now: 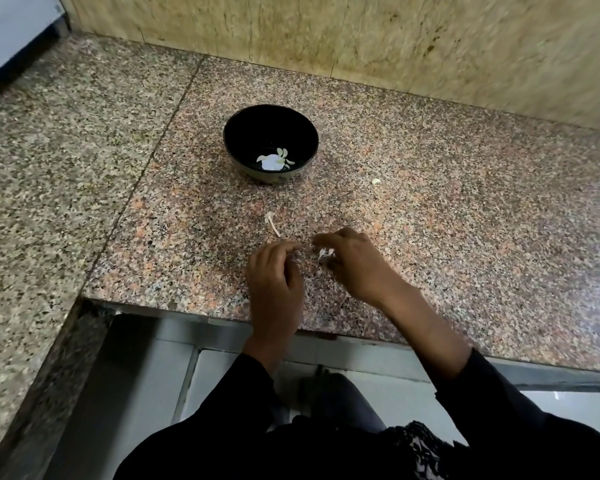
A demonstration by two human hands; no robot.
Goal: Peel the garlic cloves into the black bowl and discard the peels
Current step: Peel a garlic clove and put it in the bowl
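On the speckled granite counter [430, 209] the black bowl [271, 142] stands toward twelve o'clock from the hands, well apart from them, upright, its rim unobstructed. Inside it, against the dark bottom, lie several peeled garlic cloves [277, 159], pale and clustered at the six o'clock side of the bowl's floor. The left hand [274, 278] hovers near the counter's front edge, its fingers curled inward with thumb and forefinger drawn together at about one o'clock of the palm; whether they pinch a scrap of skin there is too blurred to tell. The right hand [354, 265] sits just beside it at three o'clock, fingers curled over a small white piece of garlic [326, 253] with papery skin showing beneath the fingertips, which it holds close to the counter surface. The two hands' fingertips nearly meet between them. At eleven o'clock from the left hand, between the hands and the bowl, a thin pale garlic stem [272, 225] with a small cap-like end lies flat on the stone. At four o'clock from the bowl, near it but apart, a lone small pale bit [376, 181] rests on the counter; whether it is a clove or peel cannot be told. Dark sleeves [499, 403] cover both forearms. Behind the counter rises a yellowish stone wall [361, 39].
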